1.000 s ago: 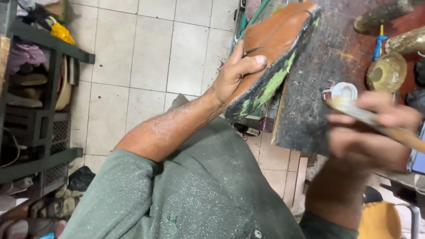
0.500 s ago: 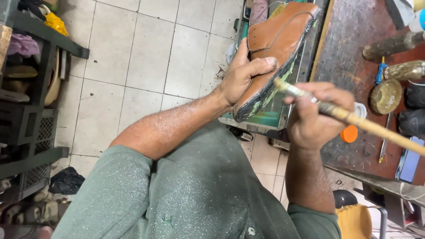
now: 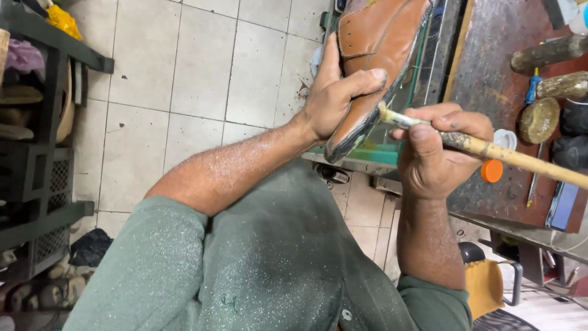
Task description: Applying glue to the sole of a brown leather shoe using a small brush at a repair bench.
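My left hand [image 3: 334, 95] grips a brown leather shoe [image 3: 380, 43] from the side, thumb across its upper, sole edge turned toward my right hand. My right hand [image 3: 438, 150] holds a wooden-handled brush [image 3: 508, 156], and the brush tip touches the dark rim of the shoe's sole near the heel. The long handle runs off to the right over the workbench. Both forearms reach up from my green shirt.
A dark, stained workbench [image 3: 490, 67] on the right carries an orange cap [image 3: 491, 171], a white lid [image 3: 505, 139], wooden-handled tools [image 3: 548, 52] and a round tin [image 3: 539, 120]. A black rack [image 3: 43, 122] with shoes stands at the left on the tiled floor [image 3: 184, 92].
My right hand brought the brush from over the workbench across to the shoe, and its tip now rests on the sole edge. The left hand kept holding the shoe.
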